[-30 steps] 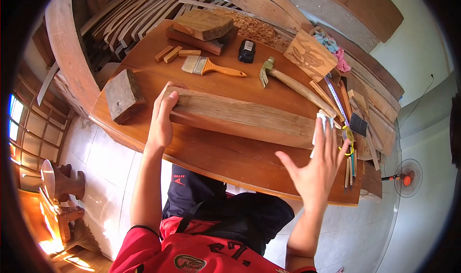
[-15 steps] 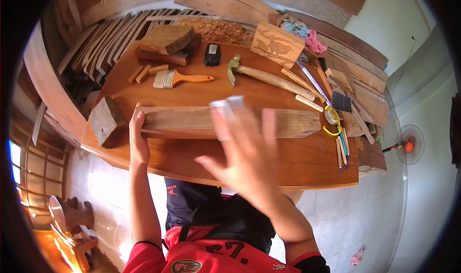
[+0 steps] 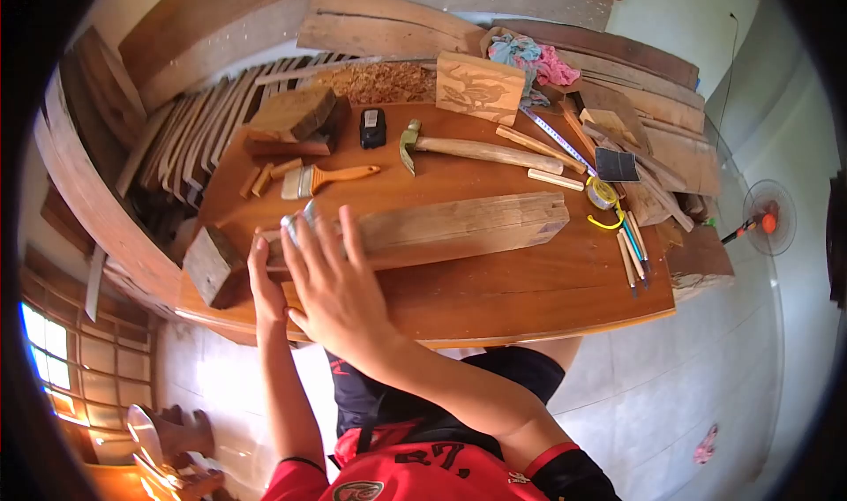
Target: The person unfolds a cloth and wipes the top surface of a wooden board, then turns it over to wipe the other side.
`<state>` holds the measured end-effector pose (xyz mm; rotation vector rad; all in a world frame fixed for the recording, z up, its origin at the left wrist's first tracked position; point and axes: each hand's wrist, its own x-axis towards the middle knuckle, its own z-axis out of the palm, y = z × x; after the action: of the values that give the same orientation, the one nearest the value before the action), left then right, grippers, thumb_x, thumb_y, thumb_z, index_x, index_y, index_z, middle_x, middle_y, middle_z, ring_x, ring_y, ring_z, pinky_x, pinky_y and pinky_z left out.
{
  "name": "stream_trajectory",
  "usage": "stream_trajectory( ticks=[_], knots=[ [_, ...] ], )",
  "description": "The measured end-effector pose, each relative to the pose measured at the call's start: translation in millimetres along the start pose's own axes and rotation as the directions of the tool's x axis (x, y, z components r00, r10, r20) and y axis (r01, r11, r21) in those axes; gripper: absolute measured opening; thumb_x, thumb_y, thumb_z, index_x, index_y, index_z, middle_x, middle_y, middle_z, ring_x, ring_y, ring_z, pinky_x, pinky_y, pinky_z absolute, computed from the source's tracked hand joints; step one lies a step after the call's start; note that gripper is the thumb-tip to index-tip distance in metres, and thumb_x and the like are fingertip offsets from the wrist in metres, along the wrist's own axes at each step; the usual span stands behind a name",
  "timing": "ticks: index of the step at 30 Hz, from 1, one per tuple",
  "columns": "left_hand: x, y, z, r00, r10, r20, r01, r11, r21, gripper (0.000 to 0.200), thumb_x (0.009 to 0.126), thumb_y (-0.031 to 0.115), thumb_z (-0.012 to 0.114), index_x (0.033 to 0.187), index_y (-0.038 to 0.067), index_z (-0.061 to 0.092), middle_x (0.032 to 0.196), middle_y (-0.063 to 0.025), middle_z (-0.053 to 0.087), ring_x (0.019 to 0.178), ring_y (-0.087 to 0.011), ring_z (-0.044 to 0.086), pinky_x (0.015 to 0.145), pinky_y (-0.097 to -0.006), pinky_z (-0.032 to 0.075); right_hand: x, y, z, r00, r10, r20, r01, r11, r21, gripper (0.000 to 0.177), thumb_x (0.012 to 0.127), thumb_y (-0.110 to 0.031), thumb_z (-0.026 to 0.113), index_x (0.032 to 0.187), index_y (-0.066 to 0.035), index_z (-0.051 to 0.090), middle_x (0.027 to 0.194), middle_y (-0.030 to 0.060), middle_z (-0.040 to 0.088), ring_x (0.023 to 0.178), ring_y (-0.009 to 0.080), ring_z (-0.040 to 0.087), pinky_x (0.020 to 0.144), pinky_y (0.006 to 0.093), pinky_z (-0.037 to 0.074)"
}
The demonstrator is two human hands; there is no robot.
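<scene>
A long wooden beam [image 3: 468,228] lies across the brown table [image 3: 494,294]. My left hand [image 3: 266,280] grips its left end, with the fingers along the end and side. Over the beam's left part rests my right hand [image 3: 333,280], its fingers spread, pressing a small silvery-grey piece [image 3: 298,222] under the fingertips against the wood. What the piece is cannot be made out. Just left of my left hand stands a wooden block [image 3: 213,267]. Behind the beam are a paintbrush [image 3: 331,176] and a hammer [image 3: 476,151].
A carved wooden panel [image 3: 479,88], a black device [image 3: 372,128] and stacked blocks [image 3: 296,117] stand at the back. To the right are a tape measure [image 3: 603,194], a dark sanding pad [image 3: 616,165] and several pencils [image 3: 633,254]. A fan [image 3: 769,219] stands further right.
My right hand has moved left along the beam, from its middle to near my left hand, carrying the silvery piece. The beam's right end now tilts slightly upward in view, and the head view has shifted.
</scene>
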<state>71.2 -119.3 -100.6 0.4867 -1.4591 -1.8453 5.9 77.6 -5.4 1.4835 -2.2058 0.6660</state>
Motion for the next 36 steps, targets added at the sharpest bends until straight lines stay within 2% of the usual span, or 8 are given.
stream_trajectory(
  ticks=[2,5,7,15,20,25,33,36],
  knots=[
    [5.8,-11.4,-13.7,0.999,-0.049,0.018,0.05,0.994,-0.1,0.057,0.112,0.046,0.05,0.147,0.003,0.062,0.149,-0.0129,0.065,0.141,-0.0238,0.056,0.124,-0.0427,0.04,4.4,-1.9,3.5,1.0,-0.019,-0.005,0.019,1.0,-0.015,0.109,0.08,-0.051,0.09,0.164,0.001,0.043,0.164,0.0222,0.047,0.156,0.0402,0.042,0.132,0.0703,0.02],
    [-5.6,8.9,11.8,0.998,0.027,-0.054,-0.022,0.995,0.094,0.054,0.111,0.047,0.049,0.141,0.005,0.066,0.139,-0.0091,0.067,0.135,-0.0223,0.058,0.12,-0.0398,0.039,-19.4,31.0,-25.1,0.999,-0.028,-0.015,0.028,0.999,0.017,0.106,0.082,-0.047,0.09,0.166,-0.004,0.043,0.165,0.0203,0.047,0.154,0.0374,0.045,0.131,0.0708,0.019],
    [-11.4,22.8,32.3,0.993,0.104,-0.055,-0.094,0.983,0.161,0.048,0.113,0.043,0.044,0.125,0.003,0.067,0.117,-0.0044,0.064,0.115,-0.0177,0.057,0.108,-0.0324,0.04,-43.1,63.2,-60.8,0.998,0.063,0.001,-0.063,0.998,-0.023,0.106,0.082,-0.046,0.091,0.167,-0.007,0.042,0.165,0.0171,0.049,0.153,0.0374,0.046,0.13,0.071,0.02],
    [-15.9,39.5,44.0,0.984,0.173,0.053,-0.18,0.949,0.258,0.04,0.113,0.035,0.041,0.115,0.002,0.062,0.11,-0.0071,0.063,0.109,-0.0172,0.055,0.102,-0.0312,0.041,-90.1,140.6,-96.9,0.919,0.352,-0.175,-0.393,0.824,-0.409,0.1,0.091,-0.05,0.082,0.167,-0.002,0.039,0.17,0.0212,0.044,0.162,0.0398,0.035,0.132,0.0728,0.008],
    [-11.4,26.2,29.4,0.994,0.11,-0.009,-0.104,0.955,0.277,0.049,0.111,0.044,0.042,0.125,0.004,0.066,0.121,-0.0062,0.066,0.12,-0.018,0.058,0.111,-0.0336,0.039,-32.4,42.2,-52.8,0.988,0.153,-0.007,-0.153,0.988,-0.002,0.095,0.087,-0.041,0.085,0.161,0.002,0.045,0.166,0.0216,0.047,0.159,0.044,0.037,0.129,0.0762,0.015],
    [-8.7,18.8,23.4,0.998,0.059,0.03,-0.062,0.995,0.073,0.046,0.116,0.033,0.04,0.129,-0.004,0.065,0.124,-0.0118,0.069,0.123,-0.0213,0.061,0.114,-0.0372,0.042,-13.6,7.1,-18.7,0.999,0.034,-0.017,-0.032,0.988,0.151,0.095,0.09,-0.045,0.082,0.165,-0.001,0.043,0.168,0.0225,0.044,0.161,0.0392,0.036,0.13,0.0733,0.018],
    [-16.3,42.4,41.2,0.974,0.189,0.127,-0.217,0.94,0.263,0.038,0.111,0.027,0.041,0.118,-0.002,0.063,0.109,-0.0098,0.065,0.108,-0.0199,0.058,0.102,-0.0324,0.043,-85.9,125.5,-108.4,0.954,0.287,-0.085,-0.299,0.901,-0.314,0.103,0.081,-0.055,0.09,0.164,-0.011,0.049,0.164,0.0129,0.053,0.155,0.0354,0.047,0.129,0.0744,0.016],
    [-13.9,26.4,37.4,0.974,0.222,0.047,-0.224,0.911,0.346,0.048,0.108,0.042,0.04,0.113,0.001,0.064,0.106,-0.0065,0.063,0.105,-0.0171,0.057,0.098,-0.0318,0.04,-107.7,161.4,-124.2,0.908,0.4,-0.122,-0.417,0.844,-0.338,0.098,0.087,-0.063,0.083,0.163,-0.01,0.051,0.166,0.0162,0.052,0.158,0.0355,0.044,0.132,0.0697,0.01]
  ],
)
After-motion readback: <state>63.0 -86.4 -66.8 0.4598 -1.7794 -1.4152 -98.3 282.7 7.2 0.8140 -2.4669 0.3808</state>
